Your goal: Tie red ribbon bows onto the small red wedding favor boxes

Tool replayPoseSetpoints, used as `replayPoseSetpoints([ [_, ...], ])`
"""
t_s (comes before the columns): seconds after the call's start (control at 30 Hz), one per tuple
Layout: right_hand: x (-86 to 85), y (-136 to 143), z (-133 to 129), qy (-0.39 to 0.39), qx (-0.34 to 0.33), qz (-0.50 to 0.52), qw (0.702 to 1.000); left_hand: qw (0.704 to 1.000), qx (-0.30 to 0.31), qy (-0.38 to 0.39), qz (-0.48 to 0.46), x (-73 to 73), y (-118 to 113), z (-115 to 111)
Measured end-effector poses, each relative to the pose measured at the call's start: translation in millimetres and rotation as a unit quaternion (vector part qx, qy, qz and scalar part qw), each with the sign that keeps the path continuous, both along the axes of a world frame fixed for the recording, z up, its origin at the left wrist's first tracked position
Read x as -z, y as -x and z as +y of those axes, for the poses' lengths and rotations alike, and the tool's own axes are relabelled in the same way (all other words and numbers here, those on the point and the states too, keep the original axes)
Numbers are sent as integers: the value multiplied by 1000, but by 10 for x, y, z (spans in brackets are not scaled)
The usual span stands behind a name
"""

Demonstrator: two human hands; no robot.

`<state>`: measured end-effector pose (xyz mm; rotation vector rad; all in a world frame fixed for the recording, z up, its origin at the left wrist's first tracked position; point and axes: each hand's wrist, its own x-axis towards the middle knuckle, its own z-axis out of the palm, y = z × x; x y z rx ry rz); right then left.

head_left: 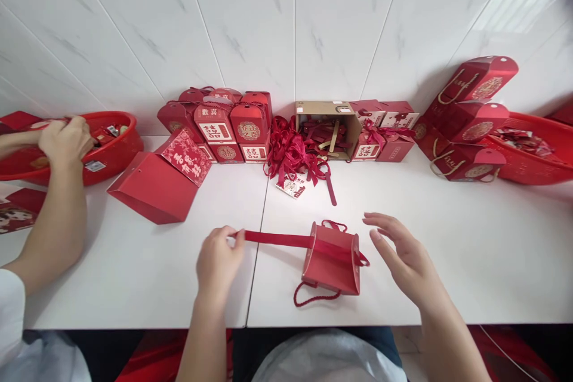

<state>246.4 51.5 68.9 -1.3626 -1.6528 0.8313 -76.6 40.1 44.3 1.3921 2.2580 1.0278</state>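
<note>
A small red gift box (333, 271) with dark red cord handles lies on the white table in front of me. A red ribbon (280, 240) runs across the box and stretches out to its left. My left hand (220, 259) pinches the free end of that ribbon between thumb and fingers. To the right of the box, my right hand (400, 259) hovers with its fingers apart, touching nothing. A short loop of ribbon (362, 259) sticks out at the box's right side, close to my right fingertips.
Against the tiled wall stand stacked red gift boxes (228, 128), a ribbon heap (290, 146) and an open cardboard box (324, 108). A larger red box (154, 188) lies left. A co-worker's hands (67, 137) are over a red basket (120, 152). Another basket (537, 167) is right.
</note>
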Motion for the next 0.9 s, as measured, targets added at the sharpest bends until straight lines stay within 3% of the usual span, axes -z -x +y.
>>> replayPoseSetpoints([
  [0.07, 111, -100, -68, 49, -19, 13, 999, 998, -51, -22, 44, 28, 107, 6],
  [0.13, 196, -115, -130, 92, -62, 40, 993, 996, -24, -74, 46, 35, 32, 22],
  [0.23, 269, -43, -166, 95, -79, 68, 990, 980, 137, -97, -107, 8, -329, 48],
  [0.3, 297, 12, -146, 81, -67, 49, 993, 941, 235, -39, -242, -17, -599, 49],
  [0.37, 323, 51, -99, 79, -64, 18, 995, 909, 280, 14, -309, -28, -796, 31],
  [0.47, 361, 99, -4, 89, -73, 11, 993, 908, 263, 57, -321, -3, -903, -16],
  [0.63, 374, 132, 171, 100, -126, 21, 987, 906, 238, 82, -339, 58, -774, -90],
  [0.77, 350, -27, 295, -22, -133, -18, 991, 920, 199, 68, -330, 38, -573, -116],
  [0.9, 344, -332, 336, -168, -93, -37, 981, 933, 156, 54, -319, 10, -374, -127],
])
